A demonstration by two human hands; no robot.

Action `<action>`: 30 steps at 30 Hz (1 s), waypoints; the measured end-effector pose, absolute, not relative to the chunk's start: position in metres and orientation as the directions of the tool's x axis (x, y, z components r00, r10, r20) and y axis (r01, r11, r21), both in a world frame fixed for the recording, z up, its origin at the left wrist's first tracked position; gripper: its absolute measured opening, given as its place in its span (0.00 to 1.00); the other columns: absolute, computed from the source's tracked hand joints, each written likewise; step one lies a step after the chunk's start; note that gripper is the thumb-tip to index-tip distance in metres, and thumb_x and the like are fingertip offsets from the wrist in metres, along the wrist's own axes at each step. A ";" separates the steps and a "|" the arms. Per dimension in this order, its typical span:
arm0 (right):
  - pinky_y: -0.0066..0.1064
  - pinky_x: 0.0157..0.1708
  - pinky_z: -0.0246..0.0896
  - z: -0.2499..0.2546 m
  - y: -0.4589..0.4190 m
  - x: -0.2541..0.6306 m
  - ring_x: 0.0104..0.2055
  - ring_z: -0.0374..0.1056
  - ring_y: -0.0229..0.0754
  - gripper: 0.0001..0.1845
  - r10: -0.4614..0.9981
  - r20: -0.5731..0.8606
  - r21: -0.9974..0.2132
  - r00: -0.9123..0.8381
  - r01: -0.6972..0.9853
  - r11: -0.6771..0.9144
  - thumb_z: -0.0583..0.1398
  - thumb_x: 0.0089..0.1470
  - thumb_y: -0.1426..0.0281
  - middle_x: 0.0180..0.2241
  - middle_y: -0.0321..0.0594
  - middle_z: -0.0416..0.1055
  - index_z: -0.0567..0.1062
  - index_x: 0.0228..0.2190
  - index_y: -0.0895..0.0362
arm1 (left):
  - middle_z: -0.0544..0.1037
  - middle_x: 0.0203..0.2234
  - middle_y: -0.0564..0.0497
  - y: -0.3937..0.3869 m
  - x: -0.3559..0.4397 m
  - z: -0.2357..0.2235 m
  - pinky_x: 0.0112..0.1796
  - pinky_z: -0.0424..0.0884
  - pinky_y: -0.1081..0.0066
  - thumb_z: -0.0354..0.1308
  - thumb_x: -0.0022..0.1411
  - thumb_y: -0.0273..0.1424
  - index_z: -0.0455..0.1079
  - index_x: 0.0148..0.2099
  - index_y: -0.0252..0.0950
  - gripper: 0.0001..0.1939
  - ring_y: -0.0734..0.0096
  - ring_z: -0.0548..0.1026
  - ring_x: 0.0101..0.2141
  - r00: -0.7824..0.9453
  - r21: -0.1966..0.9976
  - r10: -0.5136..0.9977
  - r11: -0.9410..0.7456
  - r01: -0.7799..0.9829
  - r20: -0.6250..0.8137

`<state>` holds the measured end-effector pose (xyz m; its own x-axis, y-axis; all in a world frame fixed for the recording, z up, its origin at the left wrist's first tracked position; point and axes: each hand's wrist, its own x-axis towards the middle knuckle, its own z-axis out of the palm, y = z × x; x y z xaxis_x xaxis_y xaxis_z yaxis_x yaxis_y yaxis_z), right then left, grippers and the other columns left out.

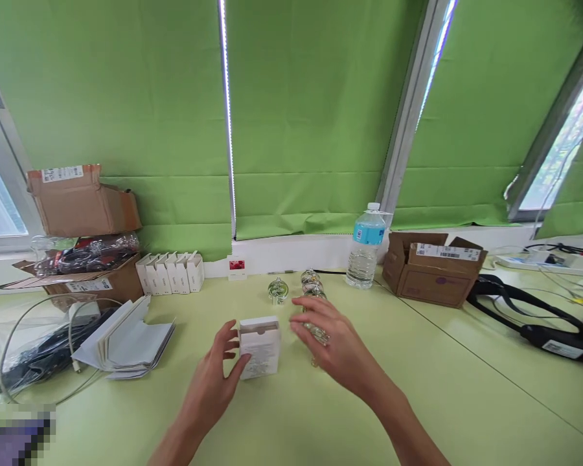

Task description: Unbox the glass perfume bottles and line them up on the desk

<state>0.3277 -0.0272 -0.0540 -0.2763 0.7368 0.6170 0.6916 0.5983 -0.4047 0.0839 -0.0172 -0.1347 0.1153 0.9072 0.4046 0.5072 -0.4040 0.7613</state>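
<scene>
A small white box [261, 349] stands upright on the table, its top open and small print on its front. My left hand [216, 369] is at its left side, the thumb against the front and the fingers at the left edge. To the right, my right hand [333, 343] hovers with fingers apart and nothing visible in them. Partly hidden behind it, a row of small clear glass bottles [311, 279] runs back along the table. Another round glass bottle [278, 290] stands alone behind the box.
Several closed white boxes [170, 273] line the back left beside stacked cardboard boxes [85, 204]. Folded white cardboard [133, 340] lies at the left near bagged cables [39, 353]. At the right are a water bottle [366, 249], an open carton [432, 272] and a black headset [539, 323].
</scene>
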 end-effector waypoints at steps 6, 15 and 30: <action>0.36 0.34 0.67 -0.052 -0.017 0.360 0.38 0.71 0.46 0.14 0.814 0.575 -0.517 -0.085 0.734 0.442 0.54 0.60 0.62 0.39 0.41 0.76 0.78 0.35 0.52 | 0.71 0.52 0.41 0.000 0.074 -0.142 0.42 0.76 0.57 0.51 0.64 0.43 0.52 0.61 0.42 0.27 0.59 0.76 0.46 0.016 0.787 0.902 -0.384 0.483 0.431; 0.31 0.31 0.58 -0.062 -0.020 0.393 0.35 0.70 0.46 0.14 0.982 0.190 -0.507 -0.005 0.856 0.103 0.59 0.52 0.59 0.35 0.42 0.75 0.76 0.36 0.55 | 0.69 0.53 0.40 0.019 0.066 -0.148 0.42 0.75 0.55 0.52 0.62 0.44 0.53 0.60 0.42 0.27 0.57 0.75 0.46 -0.027 0.788 0.900 -0.366 0.494 0.435; 0.27 0.25 0.46 -0.094 0.002 0.388 0.28 0.65 0.39 0.02 0.999 0.015 -0.393 -0.049 0.918 0.051 0.59 0.48 0.73 0.28 0.38 0.70 0.71 0.26 0.57 | 0.72 0.50 0.42 0.028 0.062 -0.170 0.49 0.67 0.49 0.53 0.60 0.44 0.53 0.60 0.41 0.29 0.52 0.72 0.50 0.055 0.789 0.956 -0.269 0.553 0.287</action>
